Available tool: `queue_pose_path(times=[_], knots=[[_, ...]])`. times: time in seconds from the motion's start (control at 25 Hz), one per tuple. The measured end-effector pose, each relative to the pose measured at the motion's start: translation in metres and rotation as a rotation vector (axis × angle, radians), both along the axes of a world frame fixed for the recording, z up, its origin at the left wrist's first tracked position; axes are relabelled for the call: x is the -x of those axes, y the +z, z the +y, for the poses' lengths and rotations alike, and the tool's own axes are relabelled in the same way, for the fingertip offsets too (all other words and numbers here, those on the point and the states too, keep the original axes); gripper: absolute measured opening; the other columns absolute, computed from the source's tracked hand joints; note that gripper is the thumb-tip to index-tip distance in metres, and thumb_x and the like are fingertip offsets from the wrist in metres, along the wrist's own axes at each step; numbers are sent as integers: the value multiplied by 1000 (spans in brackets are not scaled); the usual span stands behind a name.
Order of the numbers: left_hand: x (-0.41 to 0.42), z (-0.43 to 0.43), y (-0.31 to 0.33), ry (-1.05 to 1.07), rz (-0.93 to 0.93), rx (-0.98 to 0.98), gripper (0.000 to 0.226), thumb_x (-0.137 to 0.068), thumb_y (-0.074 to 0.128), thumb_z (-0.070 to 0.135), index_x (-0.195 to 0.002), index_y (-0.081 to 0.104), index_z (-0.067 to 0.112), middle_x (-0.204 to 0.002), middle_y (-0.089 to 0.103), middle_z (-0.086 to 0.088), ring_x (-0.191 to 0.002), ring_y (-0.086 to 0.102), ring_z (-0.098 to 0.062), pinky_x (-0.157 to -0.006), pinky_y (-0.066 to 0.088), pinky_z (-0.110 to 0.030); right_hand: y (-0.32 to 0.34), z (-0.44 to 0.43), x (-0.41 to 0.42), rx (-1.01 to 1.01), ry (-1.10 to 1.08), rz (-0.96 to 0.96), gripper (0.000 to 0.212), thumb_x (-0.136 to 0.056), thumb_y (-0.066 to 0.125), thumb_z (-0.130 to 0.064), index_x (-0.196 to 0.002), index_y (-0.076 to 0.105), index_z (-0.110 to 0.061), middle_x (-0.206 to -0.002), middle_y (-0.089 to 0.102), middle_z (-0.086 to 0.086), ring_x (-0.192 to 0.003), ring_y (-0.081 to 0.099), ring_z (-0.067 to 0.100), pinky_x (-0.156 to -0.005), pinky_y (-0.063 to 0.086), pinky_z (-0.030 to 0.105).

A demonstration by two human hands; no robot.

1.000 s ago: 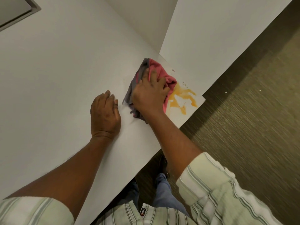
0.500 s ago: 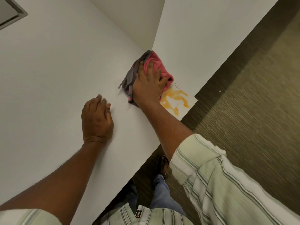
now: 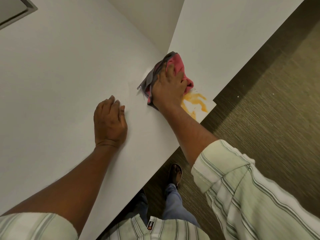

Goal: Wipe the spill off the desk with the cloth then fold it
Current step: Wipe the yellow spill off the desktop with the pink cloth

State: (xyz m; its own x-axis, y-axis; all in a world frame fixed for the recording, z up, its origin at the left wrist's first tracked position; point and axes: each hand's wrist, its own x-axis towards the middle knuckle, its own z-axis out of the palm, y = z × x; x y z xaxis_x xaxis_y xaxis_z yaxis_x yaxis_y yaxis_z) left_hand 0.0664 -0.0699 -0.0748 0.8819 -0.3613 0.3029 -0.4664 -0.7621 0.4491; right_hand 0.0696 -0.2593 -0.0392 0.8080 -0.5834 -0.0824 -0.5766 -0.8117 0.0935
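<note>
A bunched pink and grey cloth (image 3: 178,65) lies on the white desk (image 3: 60,75) close to the corner of a partition. My right hand (image 3: 168,87) presses down on the cloth and grips it, covering its middle. Just right of that hand an orange spill (image 3: 195,101) is smeared over the desk's near right corner, and the cloth's lower edge touches the smear's upper end. My left hand (image 3: 110,123) rests flat on the desk to the left, fingers together, holding nothing.
A white partition panel (image 3: 225,32) rises behind the cloth and runs to the right. The desk edge runs diagonally, with brown carpet (image 3: 268,118) beyond it. My legs and a sandalled foot (image 3: 175,174) stand below the edge. A grey framed panel (image 3: 13,11) sits at the top left.
My right hand slid the cloth up toward the partition corner and off the spill, leaving more of the orange smear showing. My left hand stayed flat on the desk.
</note>
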Motion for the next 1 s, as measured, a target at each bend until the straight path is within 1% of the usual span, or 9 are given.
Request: queue_pose_path(times=[0.08, 0.2, 0.32, 0.52, 0.6, 0.72, 0.8, 0.88, 1.0], knots=[[0, -1, 0, -1, -6, -12, 35, -96, 40, 17, -106, 64, -6, -117, 62, -26, -105, 55, -43, -96, 43, -48, 1, 14, 12, -20, 57, 23, 68, -89, 48, -40, -146, 34, -7, -154, 23, 15, -122, 38, 43, -93, 38, 52], [2, -1, 2, -5, 3, -10, 34, -95, 39, 14, -107, 63, -7, -118, 61, -27, -106, 55, -44, -97, 43, -49, -3, 31, 34, -25, 146, 13, 68, -89, 48, -39, -144, 35, -2, -153, 24, 18, -120, 40, 44, -91, 39, 49], [2, -1, 1, 3, -5, -11, 33, -95, 40, 13, -107, 63, -7, -119, 61, -26, -107, 54, -43, -97, 42, -48, 3, 26, 23, -15, 142, 50, 72, -86, 53, -42, -142, 37, 0, -149, 28, 18, -112, 45, 42, -86, 43, 50], [1, 1, -2, -6, -17, -1, 35, -96, 38, 16, -106, 63, -6, -118, 62, -25, -106, 54, -43, -96, 40, -46, 16, -6, -1, 71, 72, 72, 52, -90, 48, -33, -135, 48, -6, -143, 36, 13, -113, 46, 35, -86, 40, 45], [0, 1, -2, 0, -17, -1, 33, -96, 39, 15, -106, 63, -6, -118, 62, -25, -106, 54, -42, -96, 40, -46, 15, -13, 0, 79, 50, 76, 51, -92, 47, -33, -135, 47, -5, -140, 38, 12, -112, 46, 33, -85, 40, 43], [2, 1, -1, -1, -14, 9, 34, -96, 39, 16, -106, 63, -5, -118, 62, -24, -107, 54, -42, -96, 40, -47, 15, -18, 2, 92, -24, 116, 51, -93, 47, -34, -134, 48, -4, -140, 37, 14, -108, 49, 34, -77, 41, 40], [0, 0, -2, 0, -11, 9, 34, -96, 38, 17, -105, 63, -5, -118, 62, -24, -107, 54, -42, -96, 40, -47, 15, -17, 7, 74, -101, 160, 47, -93, 44, -24, -134, 48, 0, -142, 33, 19, -103, 53, 34, -69, 43, 38], [1, 1, -2, -4, -7, 12, 33, -96, 39, 16, -105, 63, -5, -118, 62, -24, -107, 53, -42, -96, 40, -47, 11, -8, 18, 83, -100, 277, 42, -93, 43, -18, -130, 51, 1, -140, 34, 26, -100, 56, 35, -56, 42, 33], [1, 0, -3, 4, -9, 6, 32, -95, 41, 15, -106, 63, -5, -119, 61, -24, -108, 53, -42, -96, 40, -47, 8, 2, 27, 49, -29, 383, 36, -93, 42, -18, -121, 58, -2, -129, 47, 26, -95, 52, 33, -42, 29, 28]])
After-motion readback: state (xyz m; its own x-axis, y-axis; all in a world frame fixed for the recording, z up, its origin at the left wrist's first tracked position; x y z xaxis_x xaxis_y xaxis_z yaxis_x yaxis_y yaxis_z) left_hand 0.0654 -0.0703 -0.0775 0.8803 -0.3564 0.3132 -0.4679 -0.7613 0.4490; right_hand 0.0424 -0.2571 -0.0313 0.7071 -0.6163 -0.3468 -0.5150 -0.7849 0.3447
